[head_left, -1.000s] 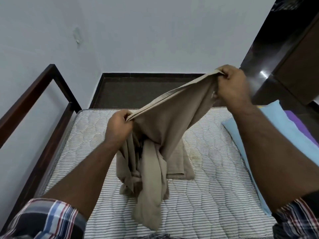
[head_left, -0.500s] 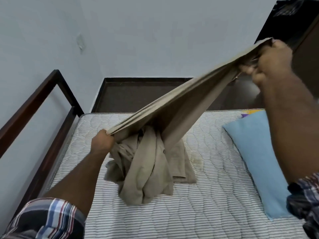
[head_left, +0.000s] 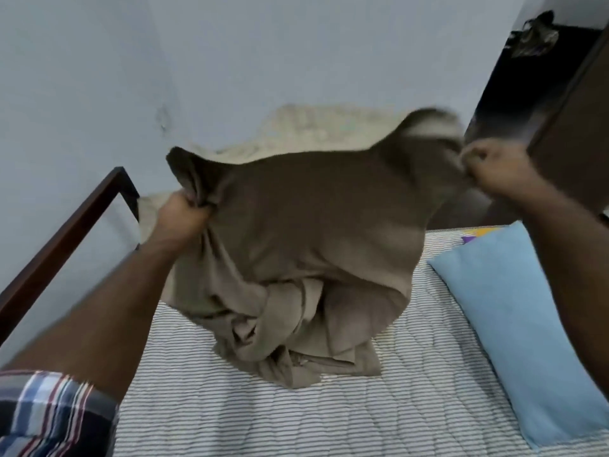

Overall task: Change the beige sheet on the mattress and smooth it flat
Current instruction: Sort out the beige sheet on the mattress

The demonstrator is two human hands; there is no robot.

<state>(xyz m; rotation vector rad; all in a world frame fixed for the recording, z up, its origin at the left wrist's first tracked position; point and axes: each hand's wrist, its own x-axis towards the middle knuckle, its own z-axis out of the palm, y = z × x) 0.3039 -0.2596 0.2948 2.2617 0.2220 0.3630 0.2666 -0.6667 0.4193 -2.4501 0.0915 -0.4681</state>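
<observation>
The beige sheet [head_left: 309, 225] billows in the air above the striped quilted mattress [head_left: 428, 374], blurred by motion, its far part spread out toward the wall. My left hand [head_left: 183, 214] grips one edge of it at the left. My right hand [head_left: 491, 166] pinches the other edge, held higher at the right. The sheet's lower part hangs bunched and crumpled, and rests on the middle of the mattress. The far end of the mattress is hidden behind the cloth.
A light blue pillow [head_left: 527, 324] lies along the mattress's right side. A dark wooden bed rail [head_left: 66, 239] runs along the left, against the pale wall. A dark wooden cupboard [head_left: 566, 120] stands at the right, beyond my right hand.
Both hands have moved apart and flung the sheet up and outward. It has opened from a stretched band into a wide billowing panel. My left hand has risen.
</observation>
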